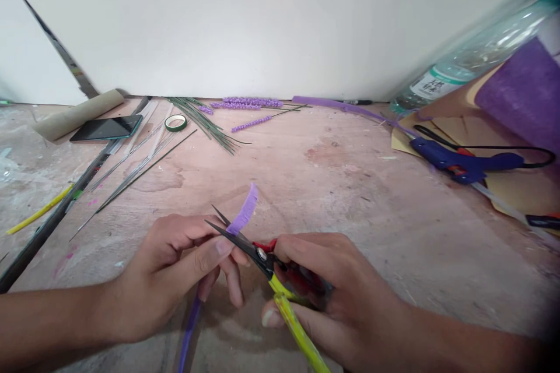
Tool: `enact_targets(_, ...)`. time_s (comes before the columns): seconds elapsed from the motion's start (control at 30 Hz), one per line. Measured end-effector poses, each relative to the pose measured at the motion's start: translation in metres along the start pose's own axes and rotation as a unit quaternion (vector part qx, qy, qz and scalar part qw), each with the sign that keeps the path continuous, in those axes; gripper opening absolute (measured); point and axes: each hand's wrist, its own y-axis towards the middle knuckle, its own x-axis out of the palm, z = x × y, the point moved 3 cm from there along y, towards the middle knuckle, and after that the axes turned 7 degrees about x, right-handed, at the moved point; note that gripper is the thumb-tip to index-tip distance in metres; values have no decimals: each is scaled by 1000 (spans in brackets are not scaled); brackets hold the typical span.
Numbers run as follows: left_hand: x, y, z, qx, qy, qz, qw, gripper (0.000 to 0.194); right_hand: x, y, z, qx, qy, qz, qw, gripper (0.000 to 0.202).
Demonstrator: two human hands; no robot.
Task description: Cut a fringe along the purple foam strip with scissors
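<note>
A purple strip (245, 210) is pinched between the thumb and fingers of my left hand (188, 268). Its short upper end, with a finely cut edge, curves up past the fingertips, and its long tail hangs below the hand. My right hand (332, 285) is closed on the handles of scissors (261, 255) with yellow and red on them. The slightly parted dark blades point up and left, across the strip right beside my left thumb tip.
Green wire stems, purple flower sprigs (251, 103) and green tape (175, 123) lie along the back. A phone (107, 127) and cardboard tube (83, 113) are at left. Right are a blue glue gun (464, 160), plastic bottle (472, 64) and purple sheet (520, 93).
</note>
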Motion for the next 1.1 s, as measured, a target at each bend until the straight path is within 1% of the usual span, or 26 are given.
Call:
enact_targets(0.2,1,2,2,20,2,-9,1000,32,1,0,0,0,-4,-6,1000,38)
enact_targets(0.5,0,1,2,14,28,-19,999,38,0,1,0,-10,-20,11,1000,40)
enact_targets(0.67,-1,0,1,-1,15,-23,1000,33,1,0,1,-17,17,-15,1000,45)
enact_targets(0.8,0,-1,2,-16,-15,-22,1000,33,3,-3,2,-1,43,-53,998,43)
enact_targets(0.93,0,-1,4,-15,-20,-16,1000,33,3,-4,2,1,51,-55,997,40)
enact_targets(1.1,-1,0,5,-31,-4,-28,999,36,2,-2,-3,13,53,-81,995,46)
